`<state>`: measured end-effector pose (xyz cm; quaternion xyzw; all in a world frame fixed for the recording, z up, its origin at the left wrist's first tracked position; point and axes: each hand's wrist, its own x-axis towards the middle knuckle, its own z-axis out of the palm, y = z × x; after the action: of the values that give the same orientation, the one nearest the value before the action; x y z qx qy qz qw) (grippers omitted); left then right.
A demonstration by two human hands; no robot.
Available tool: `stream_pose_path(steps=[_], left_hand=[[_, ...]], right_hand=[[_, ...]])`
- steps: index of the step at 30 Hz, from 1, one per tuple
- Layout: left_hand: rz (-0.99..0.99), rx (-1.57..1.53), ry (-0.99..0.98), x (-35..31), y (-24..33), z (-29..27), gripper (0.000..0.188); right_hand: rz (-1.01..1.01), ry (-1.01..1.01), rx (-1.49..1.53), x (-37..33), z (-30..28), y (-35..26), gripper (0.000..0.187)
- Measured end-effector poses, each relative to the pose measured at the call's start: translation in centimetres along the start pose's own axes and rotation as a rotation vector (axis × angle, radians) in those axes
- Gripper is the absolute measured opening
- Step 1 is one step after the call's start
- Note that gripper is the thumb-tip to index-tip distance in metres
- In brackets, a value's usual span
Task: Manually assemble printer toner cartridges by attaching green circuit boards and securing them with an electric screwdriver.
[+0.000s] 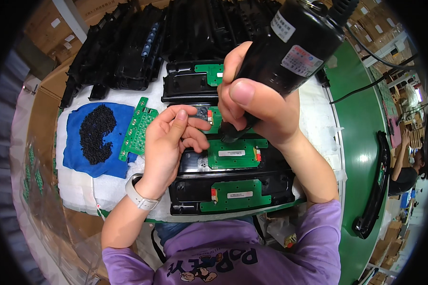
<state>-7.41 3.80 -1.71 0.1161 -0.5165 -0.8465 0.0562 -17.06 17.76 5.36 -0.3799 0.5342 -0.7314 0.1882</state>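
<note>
Green circuit boards (240, 186) in black housings (281, 190), power driver (290, 45) above

Corded black tool (270, 58) in right grip (266, 108)

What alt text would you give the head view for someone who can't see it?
The right hand grips a black corded tool, its lower end near a green circuit board in a black housing; the left hand, loosely curled, is alongside. Small black pieces lie heaped on blue cloth at left.
</note>
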Motion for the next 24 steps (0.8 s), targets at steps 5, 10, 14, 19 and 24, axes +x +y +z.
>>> stream_pose_path(steps=[5,10,14,19,24], left_hand=[[0.001,-0.024,-0.058,-0.5,0.4,0.0,0.028],[-0.008,0.004,-0.106,-0.5,-0.4,0.1,0.026],[-0.016,0.035,-0.089,-0.3,-0.2,0.4,0.019],[0.004,0.134,-0.087,-0.3,-0.5,0.7,0.007],[-0.006,0.150,-0.116,-0.4,-0.1,0.1,0.005]], right_hand=[[0.012,-0.029,0.000,0.0,0.0,0.4,0.026],[0.037,-0.016,0.112,0.2,0.5,0.5,0.016],[0.065,-0.035,0.063,0.2,0.2,0.3,0.017],[-0.087,-0.072,0.006,-0.4,0.6,0.3,0.021],[-0.192,-0.118,0.230,0.0,-1.6,-1.5,0.036]])
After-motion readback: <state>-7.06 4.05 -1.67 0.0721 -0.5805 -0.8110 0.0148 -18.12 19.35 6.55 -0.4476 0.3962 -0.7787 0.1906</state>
